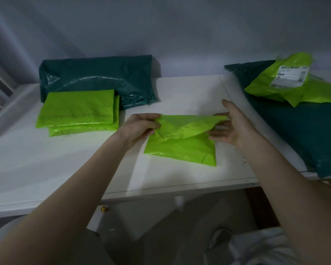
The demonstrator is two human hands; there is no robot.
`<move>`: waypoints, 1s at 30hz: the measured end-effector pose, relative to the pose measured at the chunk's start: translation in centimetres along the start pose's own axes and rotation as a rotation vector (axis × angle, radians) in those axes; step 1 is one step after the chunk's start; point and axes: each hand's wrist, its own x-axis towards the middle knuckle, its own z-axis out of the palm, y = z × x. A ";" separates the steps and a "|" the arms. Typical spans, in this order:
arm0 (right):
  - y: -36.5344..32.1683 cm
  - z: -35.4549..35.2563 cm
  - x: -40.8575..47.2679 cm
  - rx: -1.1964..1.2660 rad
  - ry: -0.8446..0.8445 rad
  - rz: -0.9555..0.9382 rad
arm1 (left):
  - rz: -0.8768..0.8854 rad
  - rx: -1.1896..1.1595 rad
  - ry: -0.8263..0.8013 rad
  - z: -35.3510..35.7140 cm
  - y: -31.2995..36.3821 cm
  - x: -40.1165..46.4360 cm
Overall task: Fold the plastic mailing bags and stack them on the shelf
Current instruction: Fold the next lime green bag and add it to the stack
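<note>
Glossy lime plastic bag (182, 148) lies on a smooth, matt white shelf (65, 169).

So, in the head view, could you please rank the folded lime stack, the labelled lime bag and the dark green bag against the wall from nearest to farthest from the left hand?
From the left hand:
1. Folded lime stack, just to its left.
2. Dark green bag, behind the stack, against the wall.
3. Labelled lime bag, far right, beyond the right hand.

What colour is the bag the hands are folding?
Bright lime green bag, seen in the head view.
</note>
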 end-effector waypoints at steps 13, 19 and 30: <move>2.0 -0.3 -0.9 -0.279 -0.183 -0.197 | 0.013 0.108 -0.077 -0.1 -0.1 -0.7; 2.8 -0.4 -1.5 -0.407 -0.216 -0.290 | -0.003 0.208 -0.148 -0.8 -0.2 -0.9; 3.7 -0.5 -2.1 -0.521 -0.264 -0.359 | 0.039 0.279 -0.243 -1.5 -0.4 -0.6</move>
